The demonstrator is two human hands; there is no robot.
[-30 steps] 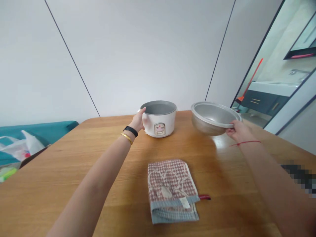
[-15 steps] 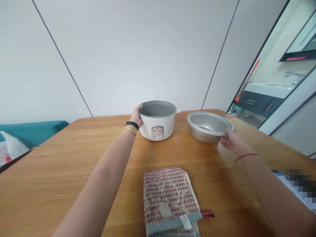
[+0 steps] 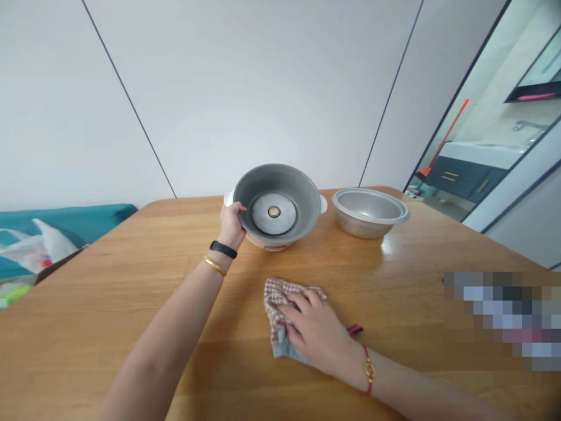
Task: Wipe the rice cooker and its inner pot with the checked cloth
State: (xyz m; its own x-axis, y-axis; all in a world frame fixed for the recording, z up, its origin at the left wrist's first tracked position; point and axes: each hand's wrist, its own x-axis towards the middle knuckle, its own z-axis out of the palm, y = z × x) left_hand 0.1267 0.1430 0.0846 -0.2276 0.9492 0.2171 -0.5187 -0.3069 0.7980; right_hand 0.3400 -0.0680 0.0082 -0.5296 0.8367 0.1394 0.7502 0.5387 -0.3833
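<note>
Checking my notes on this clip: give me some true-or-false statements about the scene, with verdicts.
The left hand grips the rim of the white rice cooker. True.
The rice cooker stands upright. False: it is tipped toward the person, showing the round plate inside.
The right hand lies on the checked cloth. True.
The metal bowl sits inside the cooker. False: it stands on the wooden table, right of the cooker.

The near kitchen towel (image 3: 274, 298) shows a red-and-white houndstooth pattern with a grey-blue edge, on the honey-brown grained wooden table (image 3: 109, 316). At the far side, the white rice cooker (image 3: 276, 199) has a grey interior, the steel bowl (image 3: 369, 213) to its right is silver, and the sofa (image 3: 65, 219) at left is teal.
</note>
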